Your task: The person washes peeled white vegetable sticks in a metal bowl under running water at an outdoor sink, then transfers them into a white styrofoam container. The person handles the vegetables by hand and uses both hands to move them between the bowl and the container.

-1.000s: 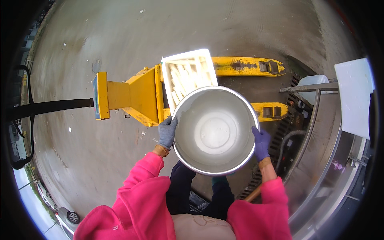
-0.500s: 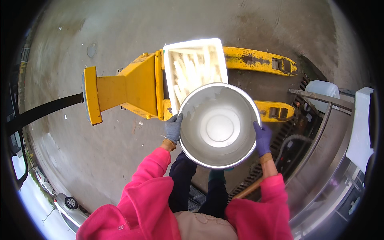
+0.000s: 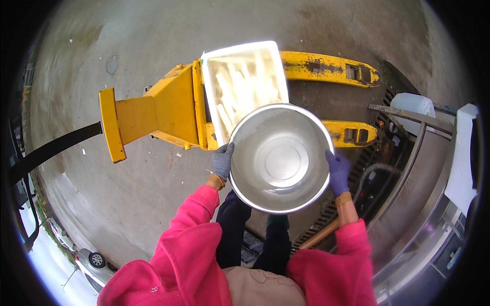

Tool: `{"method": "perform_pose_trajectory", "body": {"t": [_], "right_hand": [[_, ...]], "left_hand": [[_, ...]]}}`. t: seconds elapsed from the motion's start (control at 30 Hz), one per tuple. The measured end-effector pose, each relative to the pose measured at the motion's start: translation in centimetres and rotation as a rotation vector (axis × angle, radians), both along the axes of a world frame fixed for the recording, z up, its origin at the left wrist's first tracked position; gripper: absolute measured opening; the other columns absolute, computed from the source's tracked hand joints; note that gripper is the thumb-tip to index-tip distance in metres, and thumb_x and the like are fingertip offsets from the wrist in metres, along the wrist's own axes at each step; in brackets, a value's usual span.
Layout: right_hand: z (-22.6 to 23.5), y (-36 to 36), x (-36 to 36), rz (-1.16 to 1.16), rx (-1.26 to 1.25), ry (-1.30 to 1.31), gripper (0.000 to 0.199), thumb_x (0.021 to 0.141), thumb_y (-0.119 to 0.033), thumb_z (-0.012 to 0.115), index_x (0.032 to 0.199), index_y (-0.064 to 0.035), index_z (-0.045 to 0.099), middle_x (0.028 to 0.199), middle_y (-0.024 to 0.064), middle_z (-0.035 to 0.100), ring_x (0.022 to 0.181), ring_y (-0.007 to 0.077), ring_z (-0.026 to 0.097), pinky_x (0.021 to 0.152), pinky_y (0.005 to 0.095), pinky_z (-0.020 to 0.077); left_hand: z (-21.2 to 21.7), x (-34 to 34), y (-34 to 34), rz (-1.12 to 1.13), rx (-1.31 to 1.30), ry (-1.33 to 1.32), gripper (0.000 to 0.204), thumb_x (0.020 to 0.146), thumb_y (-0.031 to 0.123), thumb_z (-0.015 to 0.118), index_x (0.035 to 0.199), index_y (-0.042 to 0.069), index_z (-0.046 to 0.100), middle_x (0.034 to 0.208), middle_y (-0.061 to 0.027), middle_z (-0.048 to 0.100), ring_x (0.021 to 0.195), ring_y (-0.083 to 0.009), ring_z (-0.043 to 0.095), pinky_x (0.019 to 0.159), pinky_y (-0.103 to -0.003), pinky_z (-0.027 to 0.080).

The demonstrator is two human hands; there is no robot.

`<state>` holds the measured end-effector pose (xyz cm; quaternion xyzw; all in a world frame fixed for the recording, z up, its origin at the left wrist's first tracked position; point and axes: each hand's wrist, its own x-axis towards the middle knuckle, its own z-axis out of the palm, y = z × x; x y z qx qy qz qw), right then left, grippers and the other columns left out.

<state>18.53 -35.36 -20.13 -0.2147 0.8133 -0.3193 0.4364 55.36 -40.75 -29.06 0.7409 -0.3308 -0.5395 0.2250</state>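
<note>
A large round metal basin [image 3: 282, 130] is held between my two hands in front of my body. My left hand [image 3: 222, 161], in a grey glove, is closed on its left rim. In a purple glove, my right hand [image 3: 338, 173] grips the rim on the opposite side. A little clear liquid seems to lie at the bottom of the basin. Just beyond it, partly covered by its far rim, is a white foam box [image 3: 214, 97] filled with long pale sticks [image 3: 237, 89], too overexposed to name.
The box rests on a yellow pallet jack [image 3: 173, 107], whose forks [image 3: 326, 69] point right. A slotted drain [image 3: 357, 176] runs along the right, beside a metal counter [image 3: 408, 188]. A clear plastic container [image 3: 412, 104] stands at the far right. A wooden handle [image 3: 319, 233] leans near my right forearm.
The basin and my right hand have shifted slightly right in the view. The foam box and pallet jack appear a little higher and further left. Both hands keep their grip.
</note>
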Motion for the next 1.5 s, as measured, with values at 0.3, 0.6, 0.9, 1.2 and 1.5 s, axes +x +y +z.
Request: {"method": "perform_pose_trajectory", "body": {"t": [0.3, 0.6, 0.9, 1.2, 1.5], "right_hand": [[1.4, -0.3, 0.3, -0.009, -0.042, -0.05, 0.031, 0.089, -0.024, 0.072, 0.075, 0.0026, 0.066, 0.066, 0.0, 0.058, 0.06, 0.0069, 0.046, 0.054, 0.0266, 0.0387], [2.3, 0.0, 1.1, -0.033, -0.008, -0.033, 0.03, 0.089, -0.023, 0.071, 0.075, 0.0032, 0.066, 0.065, -0.0004, 0.058, 0.06, 0.0065, 0.046, 0.053, 0.0266, 0.0387], [4.0, 0.0, 1.2, -0.039, 0.073, -0.082, 0.027, 0.085, -0.022, 0.071, 0.075, 0.0029, 0.068, 0.063, 0.0011, 0.06, 0.056, 0.007, 0.05, 0.052, 0.0266, 0.0412], [3.7, 1.4, 1.6, -0.014, 0.092, -0.079, 0.03, 0.083, -0.027, 0.07, 0.075, 0.0027, 0.068, 0.06, 0.003, 0.06, 0.054, 0.0085, 0.052, 0.051, 0.0291, 0.0426], [2.5, 3.8, 1.3, 0.012, -0.028, -0.069, 0.028, 0.086, -0.026, 0.07, 0.082, 0.0024, 0.069, 0.064, 0.0007, 0.06, 0.059, 0.0068, 0.051, 0.054, 0.0277, 0.0431]], "left_hand": [[-0.8, 0.4, 0.8, 0.028, 0.058, 0.087, 0.041, 0.094, 0.031, 0.066, 0.108, -0.007, 0.07, 0.088, -0.007, 0.071, 0.076, -0.0118, 0.061, 0.07, -0.028, 0.051], [-1.2, 0.8, 1.3, 0.04, 0.046, 0.137, 0.041, 0.095, 0.029, 0.065, 0.11, -0.008, 0.069, 0.091, -0.0089, 0.072, 0.077, -0.0135, 0.063, 0.071, -0.028, 0.052], [-1.9, 1.2, 1.4, -0.001, 0.149, 0.112, 0.043, 0.094, 0.032, 0.065, 0.111, -0.007, 0.068, 0.097, -0.0104, 0.071, 0.08, -0.016, 0.065, 0.073, -0.029, 0.053], [-0.9, 1.7, 1.1, -0.048, 0.202, 0.075, 0.043, 0.095, 0.03, 0.065, 0.111, -0.009, 0.068, 0.099, -0.0106, 0.071, 0.083, -0.0156, 0.063, 0.076, -0.028, 0.051], [2.3, 1.7, 2.0, -0.022, -0.024, 0.003, 0.041, 0.096, 0.03, 0.065, 0.107, -0.009, 0.069, 0.091, -0.0088, 0.071, 0.078, -0.0139, 0.061, 0.072, -0.029, 0.05]]}}
